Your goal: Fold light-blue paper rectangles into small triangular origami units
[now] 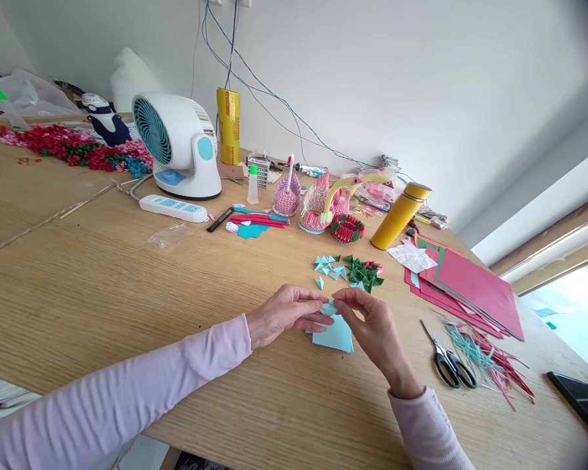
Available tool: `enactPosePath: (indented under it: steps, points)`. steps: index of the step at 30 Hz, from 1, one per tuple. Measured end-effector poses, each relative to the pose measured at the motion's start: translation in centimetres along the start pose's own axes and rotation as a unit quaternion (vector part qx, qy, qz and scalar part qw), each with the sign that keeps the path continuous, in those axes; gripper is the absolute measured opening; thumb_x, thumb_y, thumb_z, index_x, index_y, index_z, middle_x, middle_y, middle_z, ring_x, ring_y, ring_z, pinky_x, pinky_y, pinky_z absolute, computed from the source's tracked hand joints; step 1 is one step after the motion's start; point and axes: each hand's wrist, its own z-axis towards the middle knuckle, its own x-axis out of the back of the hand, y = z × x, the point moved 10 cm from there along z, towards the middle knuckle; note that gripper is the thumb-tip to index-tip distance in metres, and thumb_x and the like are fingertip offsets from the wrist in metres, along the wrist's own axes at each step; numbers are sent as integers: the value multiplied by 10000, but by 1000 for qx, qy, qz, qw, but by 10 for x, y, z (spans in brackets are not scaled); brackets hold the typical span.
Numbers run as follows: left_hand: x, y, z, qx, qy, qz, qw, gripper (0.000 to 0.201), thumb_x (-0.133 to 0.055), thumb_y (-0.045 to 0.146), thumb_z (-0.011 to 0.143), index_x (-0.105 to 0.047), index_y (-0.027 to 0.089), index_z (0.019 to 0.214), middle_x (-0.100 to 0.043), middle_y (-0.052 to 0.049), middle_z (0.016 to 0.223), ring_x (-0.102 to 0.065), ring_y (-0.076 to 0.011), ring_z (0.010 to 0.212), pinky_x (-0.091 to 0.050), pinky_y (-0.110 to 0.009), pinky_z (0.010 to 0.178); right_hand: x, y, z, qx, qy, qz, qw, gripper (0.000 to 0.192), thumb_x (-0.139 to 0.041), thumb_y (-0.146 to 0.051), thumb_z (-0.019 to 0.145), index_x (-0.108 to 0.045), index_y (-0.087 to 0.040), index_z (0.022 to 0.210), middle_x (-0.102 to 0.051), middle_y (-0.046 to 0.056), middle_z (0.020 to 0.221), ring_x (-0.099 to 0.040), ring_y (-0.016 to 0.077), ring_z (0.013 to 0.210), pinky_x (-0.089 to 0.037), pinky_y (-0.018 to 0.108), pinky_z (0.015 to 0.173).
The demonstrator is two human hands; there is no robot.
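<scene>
Between my two hands is a small folded piece of light blue paper (328, 309). My left hand (294, 312) grips its left side, thumb on top and fingers beneath. On the right edge, the thumb and forefinger of my right hand (370, 320) pinch it. Just below the hands lies a stack of light blue paper sheets (334, 335), partly covered by my fingers. Beyond the hands sit several light blue folded triangles (329, 266) and a pile of dark green folded triangles (364, 271), with some pink ones among them.
Black-handled scissors (449, 363) and thin paper strips (490, 356) lie to the right, near coloured paper sheets (480, 287). A yellow bottle (400, 217), paper swans (318, 205) and a white fan (181, 143) stand further back. A phone (581, 398) rests at the right edge.
</scene>
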Motion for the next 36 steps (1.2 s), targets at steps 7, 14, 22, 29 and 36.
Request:
enactPosePath:
  steps: [7, 14, 22, 29, 36]
  points:
    - [1, 4, 1, 0, -21, 31, 999, 307, -703, 315, 791, -661, 99, 1004, -712, -141, 987, -700, -207, 891, -557, -292, 740, -3, 0, -1, -16, -13, 27, 999, 167, -622, -351, 842, -663, -201, 904, -709, 48, 805, -689, 195, 718, -551, 325, 688]
    - [-1, 11, 10, -33, -36, 146, 988, 349, -673, 417, 786, -677, 93, 914, -665, -83, 844, -701, -191, 731, -556, -257, 579, 0, 5, 0, -29, -5, 55, 998, 185, -642, -365, 822, -652, -202, 909, -685, 39, 784, -674, 179, 663, -556, 316, 659]
    - [-16, 18, 16, -31, -93, 224, 970, 373, -664, 451, 774, -677, 116, 939, -649, -50, 783, -648, -134, 617, -512, -202, 475, 4, 4, 1, -15, -9, 64, 998, 191, -665, -374, 807, -657, -205, 896, -688, 43, 779, -666, 189, 682, -563, 338, 686]
    - [-9, 29, 23, -82, -9, 193, 978, 334, -644, 421, 797, -624, 94, 866, -636, -57, 763, -668, -150, 627, -501, -182, 435, 6, 11, -1, -59, 24, 143, 988, 268, -675, -395, 799, -609, -204, 977, -671, 39, 815, -665, 189, 755, -541, 304, 688]
    - [-9, 31, 27, -116, 39, 173, 977, 294, -659, 394, 795, -562, 122, 855, -658, -62, 772, -716, -218, 698, -537, -223, 449, 8, 16, -1, -58, 43, 150, 986, 337, -699, -359, 776, -554, -206, 1039, -652, 8, 757, -637, 155, 673, -532, 286, 631]
